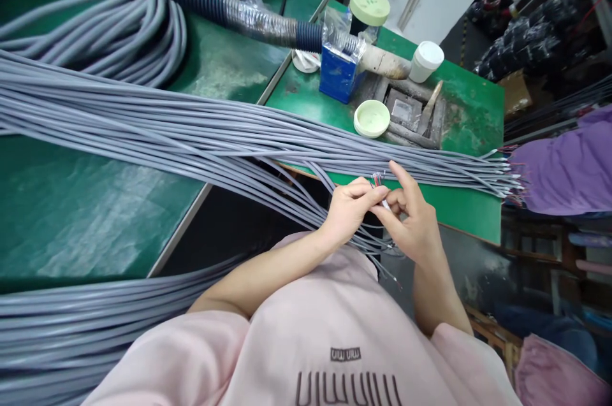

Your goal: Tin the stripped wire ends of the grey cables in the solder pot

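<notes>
Near the green table's front edge, my left hand (352,207) pinches the stripped end of a grey cable. Several thin coloured wires (377,179) fan upward from between its thumb and fingers, red and white among them. My right hand (410,218) meets it from the right, thumb and curled fingers closed at the white part of the same cable end, its index finger stretched up. Just behind both hands runs a thick bundle of grey cables (268,125), with stripped ends at the right. Other loose cables hang below my hands.
Behind the bundle stand a blue box (338,73) with a ribbed hose (215,7), a solder-pot-like square fixture (406,109), a pale green dish (371,118) and a white lidded tub (425,62). A coiled cable bundle (157,36) lies left. A purple sleeve (564,164) is at right.
</notes>
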